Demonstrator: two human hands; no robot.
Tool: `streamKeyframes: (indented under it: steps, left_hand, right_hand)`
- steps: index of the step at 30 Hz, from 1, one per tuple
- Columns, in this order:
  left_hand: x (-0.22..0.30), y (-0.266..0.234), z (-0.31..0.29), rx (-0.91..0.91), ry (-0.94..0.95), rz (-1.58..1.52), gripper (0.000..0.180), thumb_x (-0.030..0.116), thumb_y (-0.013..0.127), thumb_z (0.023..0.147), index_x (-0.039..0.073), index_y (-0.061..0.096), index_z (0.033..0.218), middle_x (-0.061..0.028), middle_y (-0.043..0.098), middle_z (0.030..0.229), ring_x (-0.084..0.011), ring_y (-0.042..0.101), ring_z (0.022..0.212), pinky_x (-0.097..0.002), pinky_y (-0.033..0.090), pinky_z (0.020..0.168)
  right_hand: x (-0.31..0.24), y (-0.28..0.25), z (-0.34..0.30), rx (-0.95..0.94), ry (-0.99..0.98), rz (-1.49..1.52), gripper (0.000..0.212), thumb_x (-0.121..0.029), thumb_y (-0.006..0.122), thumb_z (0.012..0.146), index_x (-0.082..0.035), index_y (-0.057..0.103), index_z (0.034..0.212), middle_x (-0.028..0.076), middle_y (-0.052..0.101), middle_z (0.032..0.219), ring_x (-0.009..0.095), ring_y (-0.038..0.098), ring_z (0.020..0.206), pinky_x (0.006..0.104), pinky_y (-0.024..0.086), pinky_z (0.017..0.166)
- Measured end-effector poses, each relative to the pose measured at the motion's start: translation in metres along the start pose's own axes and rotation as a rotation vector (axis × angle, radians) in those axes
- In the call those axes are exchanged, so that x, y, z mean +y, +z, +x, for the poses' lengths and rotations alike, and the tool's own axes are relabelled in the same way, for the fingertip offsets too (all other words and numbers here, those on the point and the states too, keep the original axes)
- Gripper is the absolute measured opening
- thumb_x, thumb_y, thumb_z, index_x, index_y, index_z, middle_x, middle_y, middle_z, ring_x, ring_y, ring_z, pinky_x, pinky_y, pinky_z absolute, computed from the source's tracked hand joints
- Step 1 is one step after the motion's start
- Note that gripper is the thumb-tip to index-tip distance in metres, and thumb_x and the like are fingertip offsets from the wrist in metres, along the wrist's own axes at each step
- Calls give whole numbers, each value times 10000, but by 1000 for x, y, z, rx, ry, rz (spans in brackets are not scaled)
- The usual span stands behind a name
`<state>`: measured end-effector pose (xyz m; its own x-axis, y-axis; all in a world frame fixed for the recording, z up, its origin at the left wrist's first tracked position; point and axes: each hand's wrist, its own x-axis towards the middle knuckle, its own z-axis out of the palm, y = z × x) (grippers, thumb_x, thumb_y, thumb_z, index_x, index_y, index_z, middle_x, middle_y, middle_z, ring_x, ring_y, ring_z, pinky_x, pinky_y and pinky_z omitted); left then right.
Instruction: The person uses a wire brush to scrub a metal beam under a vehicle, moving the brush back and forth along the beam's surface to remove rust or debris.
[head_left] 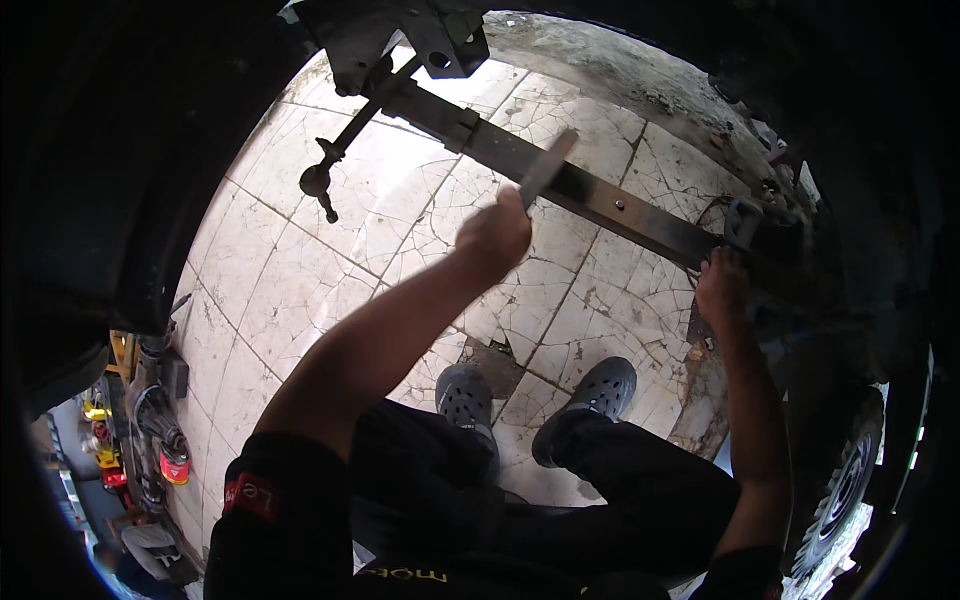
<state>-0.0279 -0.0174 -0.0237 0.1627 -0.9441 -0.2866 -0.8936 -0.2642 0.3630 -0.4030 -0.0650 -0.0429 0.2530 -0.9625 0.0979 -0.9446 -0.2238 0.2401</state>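
A long dark steel leaf spring (590,195) with a bolt head near its middle runs slantwise ahead of me, from far left to the right. My left hand (495,235) is closed round a flat metal bar (548,172), smeared by motion, whose far end crosses over the spring. At the spring's right end, beside a dark bracket (745,222), my right hand (723,287) has its fingers curled over the spring's edge. Its fingertips are partly hidden. A dark rod with a ball joint (315,181) hangs from the metal bracket (440,45) at the far left.
Cracked white tiles (345,215) cover the floor, with a broken patch (495,368) by my shoes (465,393). A tyre (840,490) stands at the lower right. Tools and a red container (174,467) lie at the lower left, near another person (150,545). Dark vehicle parts frame the view.
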Motion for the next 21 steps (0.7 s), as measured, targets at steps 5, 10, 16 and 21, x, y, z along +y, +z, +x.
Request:
streamKeyframes:
  steps: [5, 10, 16, 21]
  left_hand:
    - [17, -4, -27, 13, 188, 48, 312, 244, 463, 992, -59, 407, 1040, -257, 657, 794, -407, 688, 737, -483, 565, 657]
    - [-39, -40, 4, 279, 86, 154, 330, 232, 527, 967, -74, 415, 1018, -237, 649, 733, -372, 694, 717, -430, 568, 596]
    - [58, 22, -27, -115, -37, -139, 334, 306, 449, 993, -10, 408, 1093, -284, 648, 977, -428, 645, 966, -515, 497, 867]
    - [45, 16, -18, -30, -4, -169, 349, 299, 479, 985, -19, 396, 1102, -288, 646, 964, -455, 654, 878, -517, 523, 797]
  right_hand:
    - [1, 1, -2, 11, 19, -3, 431, -267, 497, 959, 39, 517, 1263, 200, 539, 1266, 345, 513, 1168, 461, 437, 943]
    - [-5, -3, -2, 32, -18, 15, 423, -266, 492, 961, 40, 522, 1252, 198, 542, 1255, 338, 517, 1162, 457, 444, 937]
    - [-7, -13, 0, -46, 40, 20, 419, -268, 493, 962, 43, 536, 1241, 194, 552, 1230, 336, 522, 1150, 441, 448, 938]
    - [4, 4, -1, 47, -31, 14, 422, -271, 489, 966, 45, 538, 1241, 195, 548, 1234, 335, 524, 1149, 452, 453, 931]
